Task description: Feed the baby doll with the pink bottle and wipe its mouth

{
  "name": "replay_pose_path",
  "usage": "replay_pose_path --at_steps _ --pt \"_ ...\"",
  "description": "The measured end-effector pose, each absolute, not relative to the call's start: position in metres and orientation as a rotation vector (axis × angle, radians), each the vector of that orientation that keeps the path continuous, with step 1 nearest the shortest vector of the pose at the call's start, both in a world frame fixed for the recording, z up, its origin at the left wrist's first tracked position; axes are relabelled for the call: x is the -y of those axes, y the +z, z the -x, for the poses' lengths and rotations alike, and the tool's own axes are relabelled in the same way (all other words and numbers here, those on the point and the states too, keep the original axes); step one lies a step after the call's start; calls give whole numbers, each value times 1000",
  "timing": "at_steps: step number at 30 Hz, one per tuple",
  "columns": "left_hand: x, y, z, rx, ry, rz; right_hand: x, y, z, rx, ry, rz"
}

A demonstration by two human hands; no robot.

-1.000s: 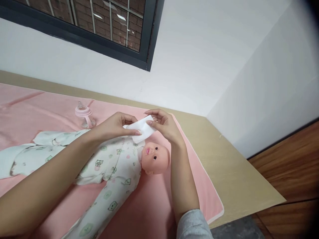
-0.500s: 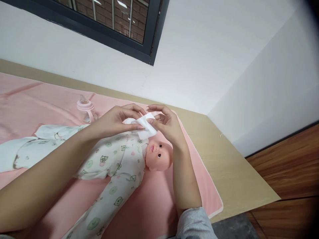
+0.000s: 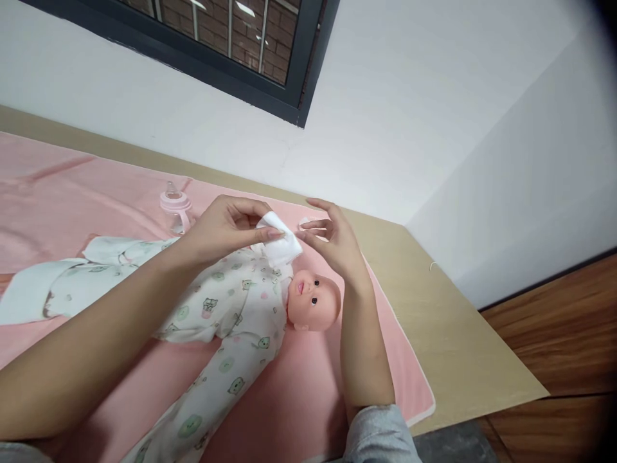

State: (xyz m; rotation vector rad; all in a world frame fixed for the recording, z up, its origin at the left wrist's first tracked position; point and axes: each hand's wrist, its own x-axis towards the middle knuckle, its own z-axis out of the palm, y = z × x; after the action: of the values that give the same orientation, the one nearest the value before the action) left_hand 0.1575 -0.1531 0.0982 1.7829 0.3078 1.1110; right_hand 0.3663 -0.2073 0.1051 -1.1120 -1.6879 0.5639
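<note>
A folded white wipe (image 3: 282,249) is pinched between the thumb and fingers of my left hand (image 3: 230,226), above the doll's chest. My right hand (image 3: 332,239) is just to the right of the wipe, its fingers apart and its thumb tip close to the wipe's edge; whether they touch is unclear. Beneath both hands a baby doll (image 3: 315,302) lies on its back, head to the right, in white clothes (image 3: 250,296) printed with green and pink figures. Something small and white shows behind my right fingers, too hidden to name.
The doll lies on a pink blanket (image 3: 299,386) spread over a wooden tabletop (image 3: 434,334). A baby bottle (image 3: 176,204) with a pink collar and handle stands beyond my left forearm. A white wall and a dark-framed window (image 3: 294,96) border the far side.
My right hand has come off the wipe and moved slightly right, its fingers spreading. The wipe stays in my left hand. The whole view has shifted a little.
</note>
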Motion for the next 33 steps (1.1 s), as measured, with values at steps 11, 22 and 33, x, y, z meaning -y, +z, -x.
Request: replay_pose_path --at_steps 11,22,33 --pt "156 83 -178 -443 447 -2303 145 46 -432 1285 907 1171" --pt "178 80 -189 -607 310 -2530 122 -43 -449 752 1305 1095" --pt "178 80 -190 -688 297 -2622 116 -49 -453 686 1278 1053"
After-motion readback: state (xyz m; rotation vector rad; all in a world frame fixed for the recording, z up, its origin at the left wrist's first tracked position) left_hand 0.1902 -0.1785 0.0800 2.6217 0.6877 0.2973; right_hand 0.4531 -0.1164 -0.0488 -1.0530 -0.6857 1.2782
